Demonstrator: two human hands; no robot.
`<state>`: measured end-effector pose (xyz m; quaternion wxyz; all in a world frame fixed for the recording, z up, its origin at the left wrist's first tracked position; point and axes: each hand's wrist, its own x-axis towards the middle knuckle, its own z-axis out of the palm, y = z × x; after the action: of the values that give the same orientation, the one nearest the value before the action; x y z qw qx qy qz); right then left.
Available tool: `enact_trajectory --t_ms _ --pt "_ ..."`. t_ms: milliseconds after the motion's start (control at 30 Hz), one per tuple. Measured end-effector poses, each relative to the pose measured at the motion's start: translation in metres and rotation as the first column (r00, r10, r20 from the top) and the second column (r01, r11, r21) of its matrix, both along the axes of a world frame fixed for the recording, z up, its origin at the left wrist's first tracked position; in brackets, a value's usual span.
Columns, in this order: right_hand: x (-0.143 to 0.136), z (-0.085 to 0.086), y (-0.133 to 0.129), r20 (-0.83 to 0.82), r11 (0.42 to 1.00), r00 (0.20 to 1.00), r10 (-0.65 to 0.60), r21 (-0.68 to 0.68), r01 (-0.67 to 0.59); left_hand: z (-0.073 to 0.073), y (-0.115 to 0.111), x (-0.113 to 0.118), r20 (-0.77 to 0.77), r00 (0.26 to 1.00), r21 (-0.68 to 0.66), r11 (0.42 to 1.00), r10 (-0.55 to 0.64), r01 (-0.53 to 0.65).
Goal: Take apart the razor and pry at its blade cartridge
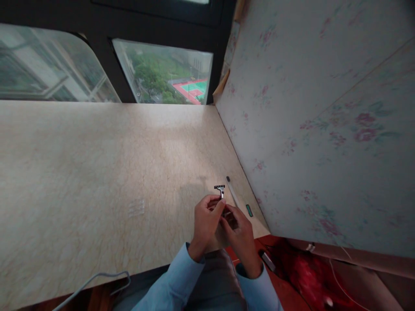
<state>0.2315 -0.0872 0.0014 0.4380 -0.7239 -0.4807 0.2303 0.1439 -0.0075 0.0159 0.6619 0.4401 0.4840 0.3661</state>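
A razor (222, 194) stands up from between my two hands, its dark head on top and a silver neck below. My left hand (206, 219) is closed round its upper handle, with thumb and fingers pinched together. Close beside it, my right hand (240, 229) has its fingers curled in at the lower handle, which the hands mostly hide. Just beyond, a toothbrush (232, 191) with a dark head and a pale handle lies on the marbled counter (81, 172). A small dark piece with a green middle (249, 210) lies to the right of my right hand.
A clear plastic piece with ridges (136, 207) lies on the counter to the left. The flowered wall (308, 129) bounds the right side, and dark-framed windows (162, 73) the back. A grey cable (97, 275) hangs over the front edge. Red bags (308, 276) are below at right.
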Motion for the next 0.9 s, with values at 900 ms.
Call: enact_trajectory --t_ms 900 --pt "0.015 0.024 0.016 0.516 0.938 0.844 0.148 -0.343 0.046 -0.017 0.003 -0.008 -0.363 0.927 0.380 0.894 -0.090 0.235"
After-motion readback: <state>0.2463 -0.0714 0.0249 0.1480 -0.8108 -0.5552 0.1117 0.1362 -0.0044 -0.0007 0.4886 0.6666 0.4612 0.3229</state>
